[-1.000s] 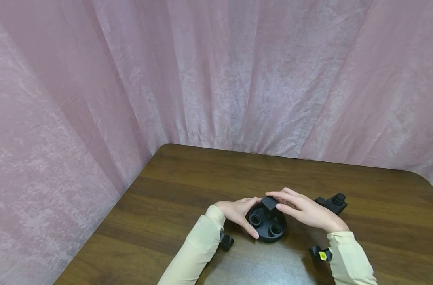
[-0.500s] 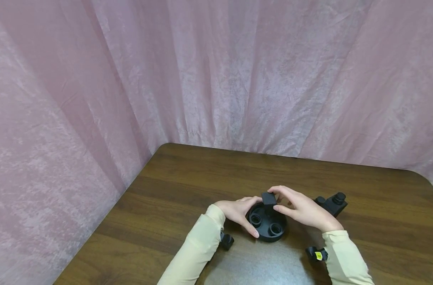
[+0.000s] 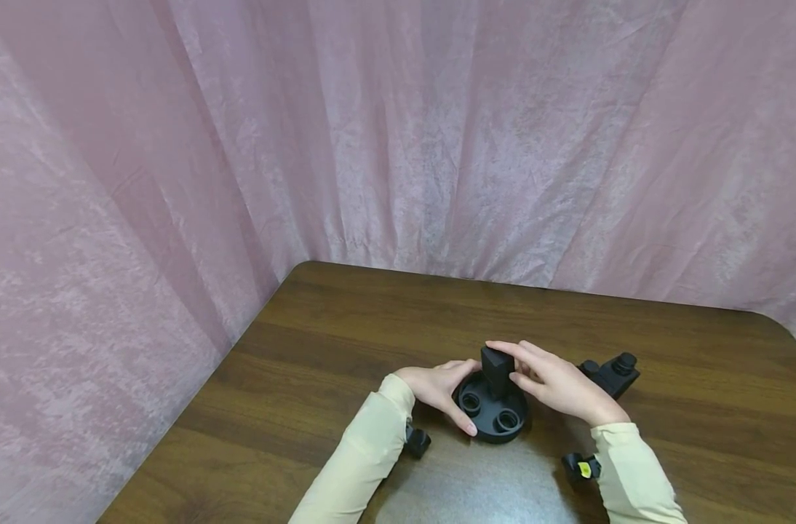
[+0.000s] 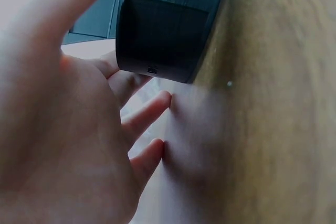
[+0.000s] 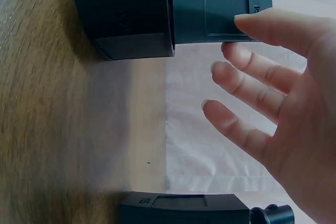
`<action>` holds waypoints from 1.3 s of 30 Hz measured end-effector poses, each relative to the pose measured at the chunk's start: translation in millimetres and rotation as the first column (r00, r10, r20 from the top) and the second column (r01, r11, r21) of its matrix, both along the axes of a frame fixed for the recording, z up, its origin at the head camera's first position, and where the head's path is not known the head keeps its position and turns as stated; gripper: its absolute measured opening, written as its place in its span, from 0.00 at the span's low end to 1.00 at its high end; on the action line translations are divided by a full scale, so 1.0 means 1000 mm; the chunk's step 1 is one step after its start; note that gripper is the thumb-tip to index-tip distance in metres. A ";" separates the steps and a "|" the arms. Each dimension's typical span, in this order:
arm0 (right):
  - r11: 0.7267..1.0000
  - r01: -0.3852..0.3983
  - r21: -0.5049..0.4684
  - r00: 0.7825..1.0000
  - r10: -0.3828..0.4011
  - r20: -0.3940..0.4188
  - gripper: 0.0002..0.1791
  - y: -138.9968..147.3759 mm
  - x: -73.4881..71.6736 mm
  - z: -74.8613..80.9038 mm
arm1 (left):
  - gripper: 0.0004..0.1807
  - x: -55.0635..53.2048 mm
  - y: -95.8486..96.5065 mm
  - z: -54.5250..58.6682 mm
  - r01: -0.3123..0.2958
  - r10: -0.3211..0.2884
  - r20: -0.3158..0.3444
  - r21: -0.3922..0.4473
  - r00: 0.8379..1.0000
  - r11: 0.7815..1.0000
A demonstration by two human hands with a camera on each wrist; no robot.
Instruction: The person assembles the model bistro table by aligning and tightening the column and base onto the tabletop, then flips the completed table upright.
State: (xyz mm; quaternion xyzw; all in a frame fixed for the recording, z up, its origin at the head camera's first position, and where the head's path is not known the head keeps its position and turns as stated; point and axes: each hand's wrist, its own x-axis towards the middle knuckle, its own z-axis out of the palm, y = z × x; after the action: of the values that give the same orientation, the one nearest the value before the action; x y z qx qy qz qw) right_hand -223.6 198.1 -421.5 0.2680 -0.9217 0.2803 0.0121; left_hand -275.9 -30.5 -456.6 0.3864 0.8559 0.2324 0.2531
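Observation:
A round black base (image 3: 496, 431) with a raised rim and ring-shaped sockets sits on the table. My left hand (image 3: 435, 389) holds it from the left, thumb along the near side and fingers behind. Its curved wall fills the top of the left wrist view. At the base's back, a black rectangular block (image 3: 498, 370) stands upright, its lower end inside the rim. My right hand (image 3: 547, 380) pinches the block's upper part, thumb on the flat recessed face (image 5: 226, 10) in the right wrist view. The other right fingers are spread below it.
Behind my right hand lies another black block (image 3: 613, 378) with a round knob. It also shows at the bottom of the right wrist view. The brown wooden table (image 3: 345, 313) reaches back to a pink curtain (image 3: 437, 145).
The block has gone from tilted to upright and has turned about its length. My right fingers have shifted their hold on it. The left hand and the base have stayed put.

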 end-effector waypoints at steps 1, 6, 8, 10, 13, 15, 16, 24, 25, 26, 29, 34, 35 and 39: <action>1.000 0.007 0.000 1.000 -0.007 -0.002 0.31 0.000 0.000 0.001 | 0.51 0.000 0.000 0.000 0.002 -0.002 0.002 0.002 1.000 1.000; 0.999 0.036 -0.014 0.999 -0.037 -0.039 0.27 0.002 -0.001 0.001 | 0.51 -0.002 0.001 0.000 0.011 -0.011 0.026 0.010 1.000 1.000; 0.999 0.039 -0.030 0.998 -0.040 -0.040 0.26 0.003 -0.002 0.000 | 0.51 -0.002 0.001 0.000 0.012 -0.012 0.030 0.007 0.999 1.000; 0.998 0.041 -0.048 0.999 -0.042 -0.017 0.25 0.004 -0.003 0.000 | 0.51 -0.003 0.001 0.000 0.012 -0.012 0.033 0.004 0.999 1.000; 0.997 0.051 -0.059 0.999 -0.050 0.022 0.26 0.005 -0.004 0.001 | 0.52 -0.003 0.000 0.000 0.014 -0.014 0.033 -0.002 0.999 1.000; 0.997 0.057 -0.048 0.998 -0.055 0.032 0.26 0.007 -0.004 0.002 | 0.52 -0.003 0.000 0.000 0.018 -0.018 0.032 0.003 0.999 1.000; 0.997 0.059 -0.048 0.998 -0.057 0.038 0.27 0.007 -0.004 0.003 | 0.51 -0.003 0.000 0.000 0.022 -0.022 0.028 0.007 0.999 1.000; 0.999 0.043 -0.019 0.999 -0.042 0.028 0.28 0.012 -0.002 0.005 | 0.50 -0.005 0.001 -0.001 0.032 -0.033 0.010 0.029 0.999 0.999; 0.999 0.044 -0.017 0.999 -0.043 0.023 0.28 0.012 -0.002 0.005 | 0.50 -0.005 0.002 -0.001 0.032 -0.032 0.011 0.027 0.999 0.999; 0.999 0.046 -0.019 0.999 -0.046 0.022 0.27 0.013 -0.002 0.005 | 0.50 -0.005 0.002 -0.001 0.030 -0.031 0.013 0.027 0.999 0.999; 0.997 0.062 -0.046 0.997 -0.060 0.046 0.26 0.013 -0.002 0.005 | 0.50 -0.004 0.002 -0.001 0.022 -0.022 0.024 0.019 0.999 1.000; 0.993 0.069 -0.093 0.994 -0.061 0.088 0.24 0.014 -0.002 0.006 | 0.49 -0.003 0.001 -0.002 0.021 -0.021 0.026 0.014 0.999 1.000; 0.994 0.061 -0.096 0.995 -0.052 0.086 0.24 0.014 -0.003 0.006 | 0.49 -0.003 0.001 -0.002 0.023 -0.024 0.023 0.012 0.999 1.000; 0.995 0.025 -0.097 0.997 -0.017 0.076 0.26 0.016 -0.003 0.005 | 0.50 -0.002 0.001 -0.002 0.018 -0.019 0.032 0.012 0.999 1.000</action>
State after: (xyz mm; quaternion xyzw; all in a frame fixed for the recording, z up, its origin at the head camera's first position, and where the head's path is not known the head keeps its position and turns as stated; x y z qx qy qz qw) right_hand -226.9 214.0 -416.7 0.2467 -0.9094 0.3347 -0.0067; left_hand -278.4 -29.0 -458.2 0.3920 0.8467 0.2413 0.2667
